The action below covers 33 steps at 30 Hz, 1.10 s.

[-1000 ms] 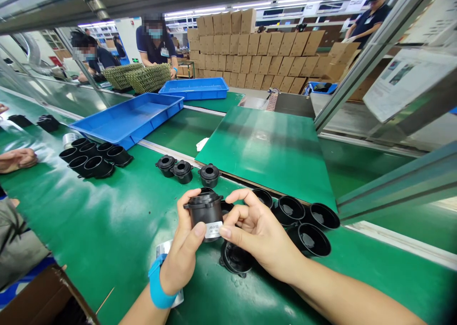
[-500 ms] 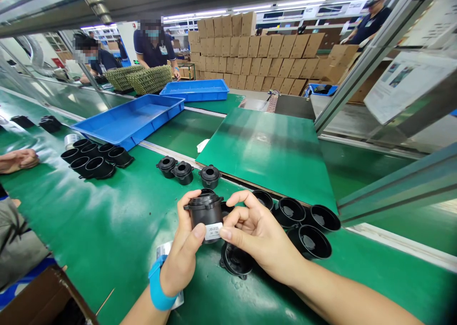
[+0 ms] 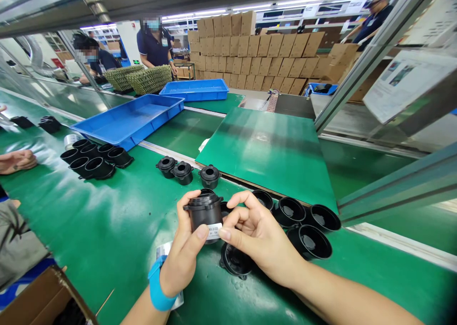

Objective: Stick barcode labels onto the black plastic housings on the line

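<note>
My left hand (image 3: 185, 241) is closed around a black plastic housing (image 3: 206, 210), a round cup with a flanged top, and its thumb presses the left end of a white printed label (image 3: 214, 230) on the side. My right hand (image 3: 260, 234) has its thumb on the label's right end, the fingers curled behind it. Below the right hand lies another black housing (image 3: 236, 260), open side up. Three black housings with ring-shaped tops, one of them here (image 3: 209, 175), stand beyond my hands. Under my left wrist, partly covered, is a whitish sheet of labels (image 3: 164, 250).
Several open black cups (image 3: 310, 239) stand on the right, and another cluster (image 3: 96, 167) is at left. A blue tray (image 3: 132, 120) lies past them. A co-worker's hand (image 3: 17, 162) rests at the left edge. A cardboard box (image 3: 39, 301) occupies the lower left corner.
My left thumb has shifted slightly right over the label, covering more of its left end. Both hands otherwise stay in place. Behind the bench, a standing co-worker has moved a little.
</note>
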Available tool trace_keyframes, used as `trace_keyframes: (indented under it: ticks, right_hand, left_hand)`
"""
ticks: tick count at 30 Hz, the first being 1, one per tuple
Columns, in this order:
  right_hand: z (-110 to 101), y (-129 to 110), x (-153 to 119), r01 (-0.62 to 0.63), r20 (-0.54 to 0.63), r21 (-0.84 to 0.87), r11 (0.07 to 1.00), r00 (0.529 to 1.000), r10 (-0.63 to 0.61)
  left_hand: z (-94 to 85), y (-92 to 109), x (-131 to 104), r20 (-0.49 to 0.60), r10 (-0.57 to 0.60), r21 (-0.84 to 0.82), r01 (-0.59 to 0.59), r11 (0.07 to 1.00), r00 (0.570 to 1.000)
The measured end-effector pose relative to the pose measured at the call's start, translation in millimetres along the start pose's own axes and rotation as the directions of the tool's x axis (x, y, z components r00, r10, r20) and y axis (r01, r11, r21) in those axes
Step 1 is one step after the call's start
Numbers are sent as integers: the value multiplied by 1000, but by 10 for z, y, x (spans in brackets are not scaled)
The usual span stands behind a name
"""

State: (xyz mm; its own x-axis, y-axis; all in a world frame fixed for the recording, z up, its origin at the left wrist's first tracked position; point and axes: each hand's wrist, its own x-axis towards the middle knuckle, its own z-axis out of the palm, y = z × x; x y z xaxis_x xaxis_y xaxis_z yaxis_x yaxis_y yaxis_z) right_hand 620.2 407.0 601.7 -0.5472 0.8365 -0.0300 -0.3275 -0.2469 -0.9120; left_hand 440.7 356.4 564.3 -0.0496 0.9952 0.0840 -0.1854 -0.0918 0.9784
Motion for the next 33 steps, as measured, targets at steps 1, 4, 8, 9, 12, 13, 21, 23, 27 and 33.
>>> trace_keyframes:
  ticks: [1, 4, 8, 9, 12, 13, 21, 23, 27, 33]
  right_hand:
    - [0, -2, 0, 2, 2, -3, 1000, 1000, -2]
    - [9, -7, 0, 5, 5, -14, 1000, 1000, -5]
    - [19, -9, -5, 1, -6, -15, 1000, 1000, -1]
    - [18, -6, -6, 1, -10, -15, 1000, 1000, -1]
    - [12, 24, -6, 19, -22, -3, 1000, 1000, -19]
    - [12, 42, -8, 41, -31, 10, 999, 999, -41]
    - [158, 239, -115, 231, -53, -73, 970, 971, -235]
    - [213, 264, -151, 162, 43, -64, 985, 986, -160]
    - [260, 286, -174, 164, 64, -24, 986, 985, -162]
    - [213, 273, -99, 160, -74, 6, 987, 985, -159]
  left_hand:
    - [-3, 1, -2, -3, -2, 2, 2, 1000, 1000]
    - [-10, 4, -3, -2, -2, 8, 2, 1000, 1000]
    - [-9, 1, 0, -11, -2, 18, 2, 1000, 1000]
    - [-8, -1, 0, -22, 0, 19, 0, 1000, 1000]
    - [-5, -16, -5, -55, 21, 11, -21, 1000, 998]
    - [-5, -23, -10, -69, 33, 6, -33, 999, 997]
    - [36, -125, -161, -191, 107, 27, -104, 994, 976]
    - [58, -157, -201, -159, 103, 13, -103, 995, 982]
    - [59, -220, -227, -117, 119, -9, -120, 993, 986]
    - [30, -321, -215, -92, 210, 51, -206, 977, 973]
